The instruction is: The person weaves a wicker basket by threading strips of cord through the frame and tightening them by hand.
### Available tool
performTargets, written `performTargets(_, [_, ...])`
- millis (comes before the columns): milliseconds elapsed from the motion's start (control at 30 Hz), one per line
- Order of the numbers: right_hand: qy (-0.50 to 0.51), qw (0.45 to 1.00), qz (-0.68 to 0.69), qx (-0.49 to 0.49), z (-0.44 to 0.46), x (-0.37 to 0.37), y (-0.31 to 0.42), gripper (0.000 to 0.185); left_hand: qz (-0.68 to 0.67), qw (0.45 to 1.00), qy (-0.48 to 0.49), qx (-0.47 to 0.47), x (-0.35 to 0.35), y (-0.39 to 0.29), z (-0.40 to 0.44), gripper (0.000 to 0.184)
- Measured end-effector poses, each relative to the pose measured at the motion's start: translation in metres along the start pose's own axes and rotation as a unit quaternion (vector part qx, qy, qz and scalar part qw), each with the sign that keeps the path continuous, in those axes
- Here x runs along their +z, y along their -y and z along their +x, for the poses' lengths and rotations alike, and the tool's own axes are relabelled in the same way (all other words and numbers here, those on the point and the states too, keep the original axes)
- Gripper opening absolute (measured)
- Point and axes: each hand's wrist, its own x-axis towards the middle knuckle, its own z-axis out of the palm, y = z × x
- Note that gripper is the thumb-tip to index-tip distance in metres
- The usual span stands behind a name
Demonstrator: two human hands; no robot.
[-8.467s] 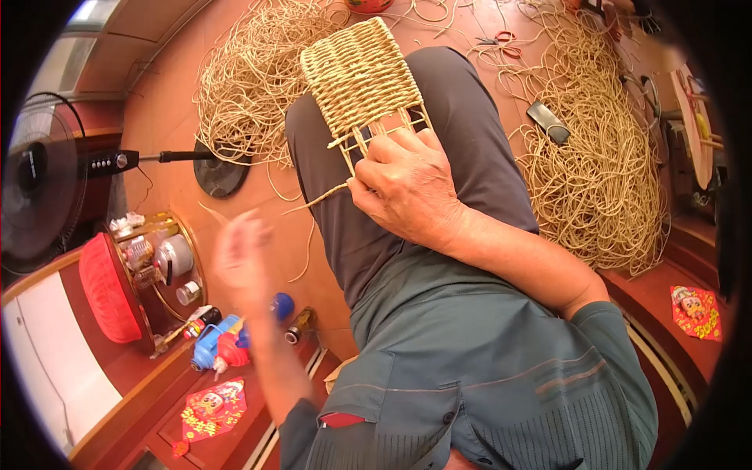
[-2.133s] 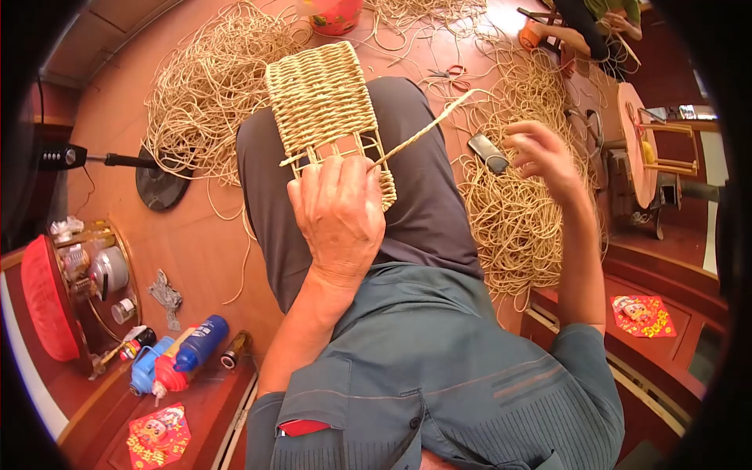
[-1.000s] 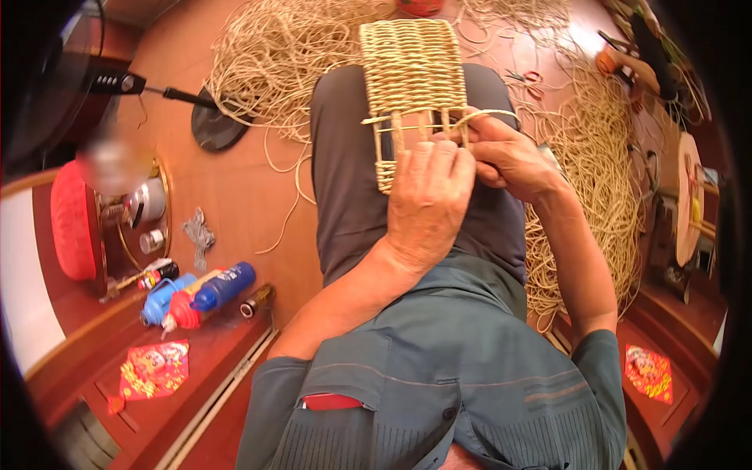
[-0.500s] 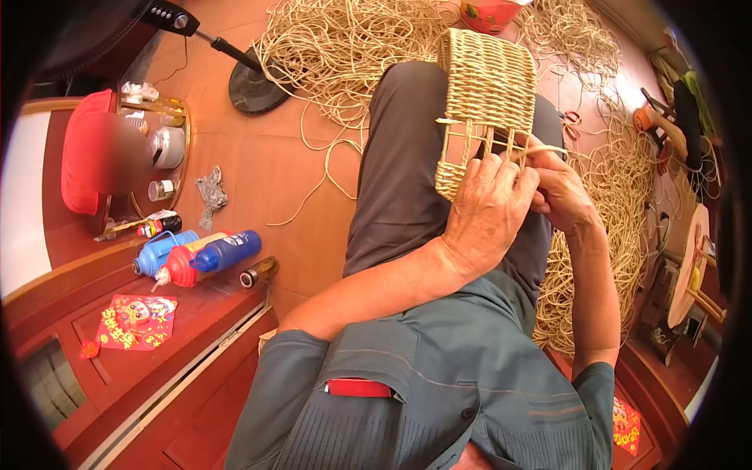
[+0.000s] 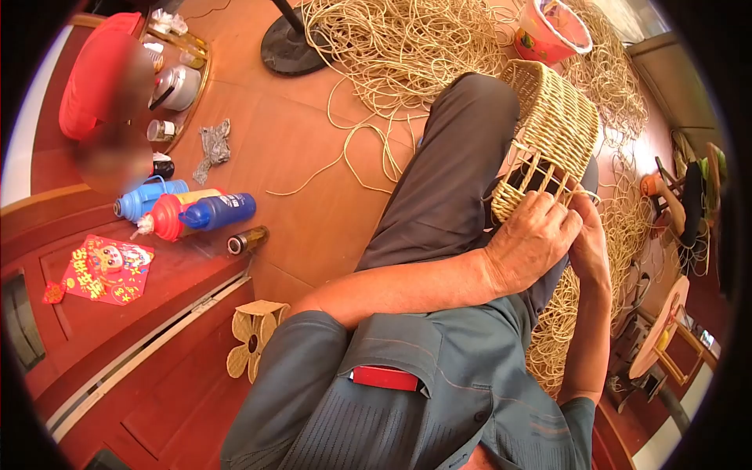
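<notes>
A woven straw-coloured basket (image 5: pixel 558 117) lies on its side across my legs, its mouth facing up and left. Near its lower end is an open band where bare upright strands cross a gap. My left hand (image 5: pixel 534 239) is closed, knuckles up, with its fingertips gripping the basket's edge below this gap. Close beside it, my right hand (image 5: pixel 589 243) pinches a cord strand (image 5: pixel 583 193) at the basket's lower right corner. The left hand partly covers the fingertips, so the exact grip is hidden.
Loose cord (image 5: pixel 415 55) is heaped on the floor ahead, with more cord (image 5: pixel 560 337) at my right. A pink bucket (image 5: pixel 544 35) and a black round stand base (image 5: pixel 294 48) stand beyond. Bottles (image 5: pixel 219 211) are at left, near a woven flower shape (image 5: pixel 254 338). A round wooden board (image 5: pixel 662 325) is at right.
The view has turned, so the basket and both hands appear farther right and lower. The strand end that stuck out to the right now curves close by my right hand. Both hands stay at the basket.
</notes>
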Motion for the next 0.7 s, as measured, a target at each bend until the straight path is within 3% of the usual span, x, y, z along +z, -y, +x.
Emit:
performTargets(167, [-0.133, 0.986, 0.087, 0.051, -0.015, -0.007, 0.003, 0.051, -0.001, 1.000, -0.019, 0.004, 0.000, 0.000, 0.000, 0.020])
performTargets(300, [-0.060, 0.944, 0.301, 0.124, -0.018, -0.030, 0.010, 0.054, 0.000, 0.999, -0.028, 0.021, 0.005, 0.004, 0.003, 0.014])
performTargets(367, [-0.110, 0.919, 0.361, 0.111, -0.022, -0.044, 0.024, 0.046, 0.032, 0.999, -0.007, 0.034, 0.013, 0.005, 0.006, 0.012])
performTargets(400, [-0.119, 0.917, 0.368, 0.095, -0.026, -0.061, 0.026, 0.043, 0.068, 0.995, -0.041, 0.051, 0.015, 0.006, 0.009, 0.010])
performTargets(533, [-0.163, 0.922, 0.349, 0.040, -0.058, -0.180, 0.040, 0.030, 0.108, 0.993, 0.012, 0.050, 0.037, 0.002, 0.016, 0.016])
performTargets(633, [-0.163, 0.932, 0.323, 0.002, -0.096, -0.302, 0.053, 0.015, 0.119, 0.991, 0.020, 0.049, 0.036, 0.001, 0.023, 0.010])
performTargets(667, [-0.206, 0.927, 0.313, 0.011, -0.104, -0.311, 0.068, 0.009, 0.110, 0.992, -0.012, 0.053, 0.041, 0.003, 0.024, 0.008])
performTargets(700, [-0.236, 0.914, 0.329, 0.030, -0.107, -0.313, 0.084, 0.017, 0.087, 0.994, -0.027, 0.056, 0.042, 0.006, 0.024, 0.008])
